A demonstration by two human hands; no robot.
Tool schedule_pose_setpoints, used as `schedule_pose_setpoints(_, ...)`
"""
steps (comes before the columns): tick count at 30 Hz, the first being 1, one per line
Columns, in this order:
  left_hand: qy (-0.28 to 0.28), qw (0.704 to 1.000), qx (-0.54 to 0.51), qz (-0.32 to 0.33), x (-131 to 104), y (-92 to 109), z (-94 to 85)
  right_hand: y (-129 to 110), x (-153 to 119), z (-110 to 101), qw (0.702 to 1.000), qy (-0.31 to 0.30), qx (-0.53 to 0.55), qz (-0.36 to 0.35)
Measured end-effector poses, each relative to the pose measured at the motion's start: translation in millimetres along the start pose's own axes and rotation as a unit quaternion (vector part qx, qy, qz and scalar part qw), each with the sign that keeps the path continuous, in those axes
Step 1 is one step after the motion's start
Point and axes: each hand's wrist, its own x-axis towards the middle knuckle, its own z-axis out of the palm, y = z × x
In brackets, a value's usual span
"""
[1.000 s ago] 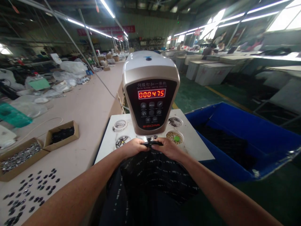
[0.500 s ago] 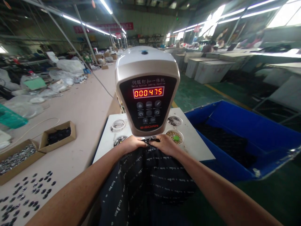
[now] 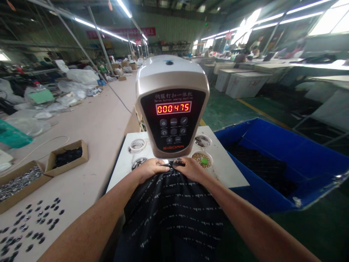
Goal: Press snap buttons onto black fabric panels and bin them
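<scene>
Dark fabric with rows of white lettering hangs from both hands, its top edge under the front of a button machine whose red display reads 000475. My left hand pinches the edge of the fabric from the left. Facing it, my right hand is closed on the same edge, a short gap between the two. The machine's head hides what lies behind the fingertips. Beside my right hand, a round cup of small brass-coloured pieces with a green item is set in the white tabletop.
A blue bin with dark fabric stands at the right. On the left table are a cardboard box of black pieces, a box of metal pieces and several loose round dark pieces. Plastic bags lie farther back.
The fabric has spread out and smoothed below the hands, with the folded part at the left gone from view. Both hands keep nearly the same place at the fabric's edge.
</scene>
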Motion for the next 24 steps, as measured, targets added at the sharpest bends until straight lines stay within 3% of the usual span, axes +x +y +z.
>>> schedule_pose_setpoints(6,0.012,0.999,-0.001,0.035,-0.8,-2.8,2.1,2.8,-2.5,4.5,0.999,0.01,-0.031,0.001)
schedule_pose_setpoints(24,0.041,0.998,0.035,0.031,2.0,-7.3,5.5,1.3,-3.7,2.8,1.0,-0.004,-0.012,-0.006)
